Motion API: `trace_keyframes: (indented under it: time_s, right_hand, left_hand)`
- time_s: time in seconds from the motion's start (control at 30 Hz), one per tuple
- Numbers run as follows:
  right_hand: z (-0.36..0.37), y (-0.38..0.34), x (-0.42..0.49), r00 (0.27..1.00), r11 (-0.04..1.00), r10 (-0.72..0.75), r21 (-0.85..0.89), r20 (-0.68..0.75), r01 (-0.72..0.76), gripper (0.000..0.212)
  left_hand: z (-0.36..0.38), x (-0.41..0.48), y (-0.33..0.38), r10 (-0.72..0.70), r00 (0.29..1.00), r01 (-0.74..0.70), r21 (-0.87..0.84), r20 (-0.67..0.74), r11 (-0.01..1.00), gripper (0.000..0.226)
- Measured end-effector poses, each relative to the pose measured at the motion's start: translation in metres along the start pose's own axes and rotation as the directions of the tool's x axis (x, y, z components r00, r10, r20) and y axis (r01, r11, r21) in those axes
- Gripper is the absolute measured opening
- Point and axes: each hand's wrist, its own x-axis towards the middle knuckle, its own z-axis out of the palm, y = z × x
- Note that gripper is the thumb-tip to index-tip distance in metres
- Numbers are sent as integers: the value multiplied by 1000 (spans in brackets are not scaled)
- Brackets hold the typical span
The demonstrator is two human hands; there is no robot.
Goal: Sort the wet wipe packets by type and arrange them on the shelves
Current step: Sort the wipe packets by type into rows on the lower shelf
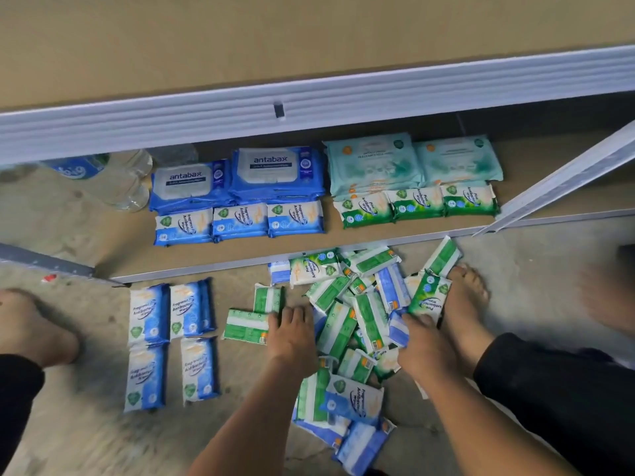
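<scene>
A jumbled pile of small green and blue wipe packets (360, 314) lies on the floor in front of the bottom shelf (113, 242). My left hand (292, 334) has its fingers curled over the right end of a green packet (245, 326) at the pile's left edge. My right hand (424, 345) digs into the pile's right side, thumb and fingers closed on a blue packet (398, 329). On the shelf stand two blue antabax packs (278, 173), two teal packs (374, 163), a row of small blue packets (240, 221) and a row of small green packets (417, 204).
Several blue packets (171, 338) lie sorted in rows on the floor at left. My bare feet (464, 304) flank the pile, the right one touching it. Water bottles (103, 176) lie on the shelf's left. A loose metal rail (567, 180) slants across the shelf's right end.
</scene>
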Motion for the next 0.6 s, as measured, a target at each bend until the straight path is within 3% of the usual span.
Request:
trace_keyframes:
  time_s: [0.17, 0.37, 0.5, 0.6]
  right_hand:
    - [-1, -2, -4, 998, 999, -22, -47, -51, 20, 72]
    - [-8, -10, -17, 996, 999, -34, 37, -85, 37, 71]
    - [-13, -19, -30, 993, 993, -43, 108, -108, 55, 68]
    - [-11, -20, -35, 991, 994, -43, 95, -129, 56, 69]
  left_hand:
    - [-4, 3, 0, 17, 1000, -17, 36, -17, 999, 92]
    - [-11, -9, -4, 27, 998, -33, -92, -59, 995, 55]
    - [-3, -25, -6, 7, 1000, -6, -203, 2, 979, 51]
    - [11, -32, -2, -33, 999, 41, -319, 31, 947, 61]
